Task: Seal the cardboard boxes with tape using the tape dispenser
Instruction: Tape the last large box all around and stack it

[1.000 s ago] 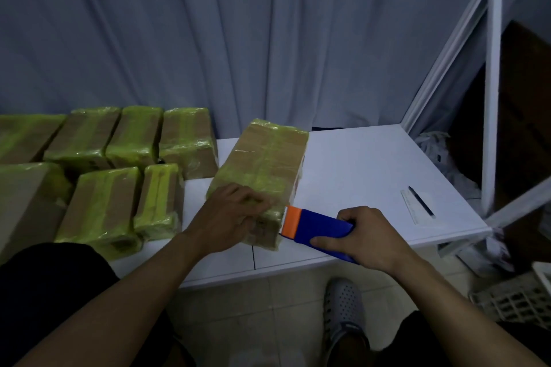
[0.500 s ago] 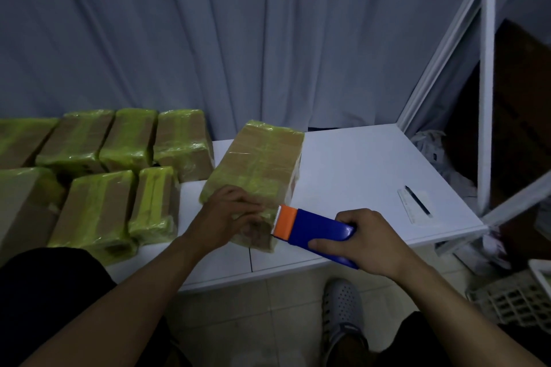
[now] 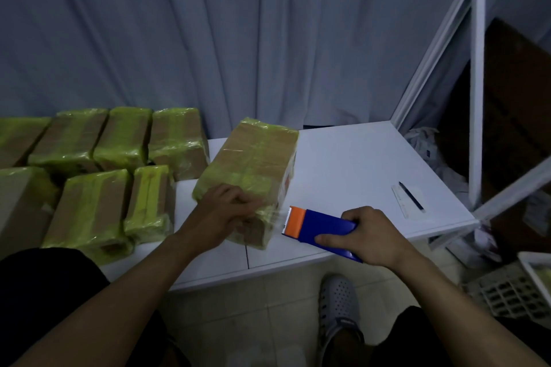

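Note:
A brown cardboard box point(image 3: 253, 158) wrapped in yellow-green tape lies on the white table point(image 3: 351, 158), its near end at the front edge. My left hand point(image 3: 222, 211) rests on that near end with fingers curled over the top. My right hand point(image 3: 372, 235) grips a blue tape dispenser point(image 3: 322, 228) with an orange cutter head. The cutter sits just right of the box's near corner. A short strip of clear tape runs from the cutter to the box.
Several taped boxes point(image 3: 98, 176) crowd the table's left part. A pen on a paper slip point(image 3: 410, 197) lies at the right. A white shelf frame point(image 3: 477, 92) stands right, a white basket point(image 3: 512, 292) on the floor, and a grey curtain behind.
My right hand has drawn the dispenser a little to the right, away from the box corner, leaving a short stretch of tape between them. The left hand stays on the box.

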Demonstrator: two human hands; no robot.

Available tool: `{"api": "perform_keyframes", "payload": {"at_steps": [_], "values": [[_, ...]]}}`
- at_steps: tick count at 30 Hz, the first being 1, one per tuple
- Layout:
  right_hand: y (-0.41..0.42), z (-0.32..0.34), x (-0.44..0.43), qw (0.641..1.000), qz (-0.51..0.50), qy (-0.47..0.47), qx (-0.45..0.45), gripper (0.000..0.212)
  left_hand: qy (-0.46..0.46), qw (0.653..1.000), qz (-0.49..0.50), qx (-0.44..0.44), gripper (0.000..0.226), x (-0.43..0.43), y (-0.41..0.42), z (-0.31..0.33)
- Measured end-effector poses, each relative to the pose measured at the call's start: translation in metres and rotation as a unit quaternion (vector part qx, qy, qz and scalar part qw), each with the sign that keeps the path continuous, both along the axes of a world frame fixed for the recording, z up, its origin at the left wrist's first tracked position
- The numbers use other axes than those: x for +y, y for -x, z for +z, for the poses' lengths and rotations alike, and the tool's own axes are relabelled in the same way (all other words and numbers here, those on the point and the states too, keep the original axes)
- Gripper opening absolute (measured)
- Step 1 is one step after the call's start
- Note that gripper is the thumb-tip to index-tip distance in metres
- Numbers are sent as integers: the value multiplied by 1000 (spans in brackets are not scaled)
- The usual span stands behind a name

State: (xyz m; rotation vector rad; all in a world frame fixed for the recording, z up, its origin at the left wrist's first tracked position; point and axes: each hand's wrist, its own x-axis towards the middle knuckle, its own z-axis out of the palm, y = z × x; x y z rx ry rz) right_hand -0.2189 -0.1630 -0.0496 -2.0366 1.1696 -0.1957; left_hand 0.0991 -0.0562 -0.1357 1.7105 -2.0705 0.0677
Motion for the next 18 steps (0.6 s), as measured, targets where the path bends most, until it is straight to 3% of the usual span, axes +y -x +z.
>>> {"api": "perform_keyframes", "payload": {"at_steps": [2,11,18], "values": [[-1,-2,0,1000,-1,6,9,45,-13,1000,4,-13,36,1,3,2],[-5,-4,0,1000,17,-2,24,46,-3,994,55,94,58,-6,11,1],[16,14,9,998,56,-19,-35,34,-4,992,70,103,39,-8,6,3]]}}
